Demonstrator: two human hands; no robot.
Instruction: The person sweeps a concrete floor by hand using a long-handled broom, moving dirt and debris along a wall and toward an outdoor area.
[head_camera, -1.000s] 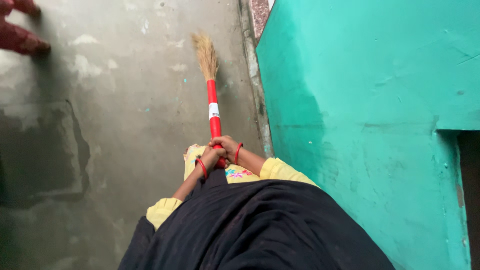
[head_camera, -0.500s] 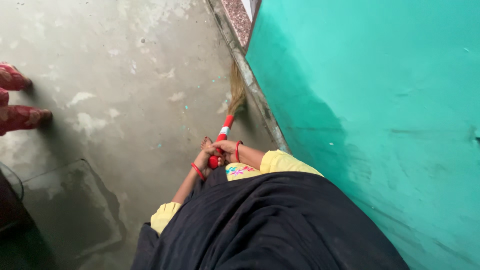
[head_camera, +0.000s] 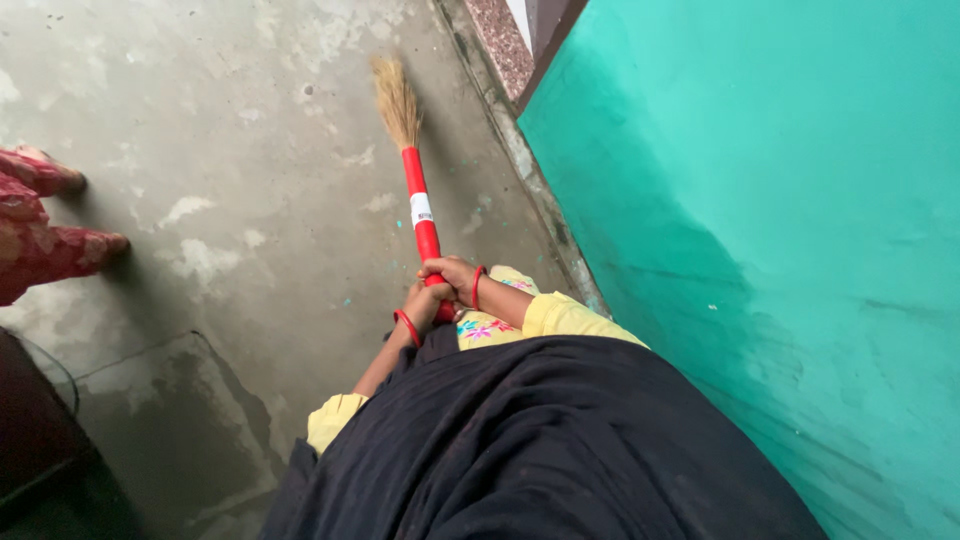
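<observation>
Probably a home's outdoor yard or passage: patchy, stained concrete floor (head_camera: 250, 150), a turquoise painted wall (head_camera: 760, 230), a speckled stone threshold (head_camera: 497, 45).

Broom (head_camera: 413, 190) lies ahead of both hands, bristles (head_camera: 397, 100) fwd on the floor (head_camera: 250, 150). Right hand (head_camera: 452, 275) just above left hand (head_camera: 425, 305) on handle end. Wall (head_camera: 760, 220) to the right, curb (head_camera: 520, 150) along its base. Another person's feet (head_camera: 50, 215) far left.

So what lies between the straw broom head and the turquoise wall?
Head view: bare grey concrete floor, then the raised stone kerb along the turquoise wall, beside the straw broom head.
</observation>
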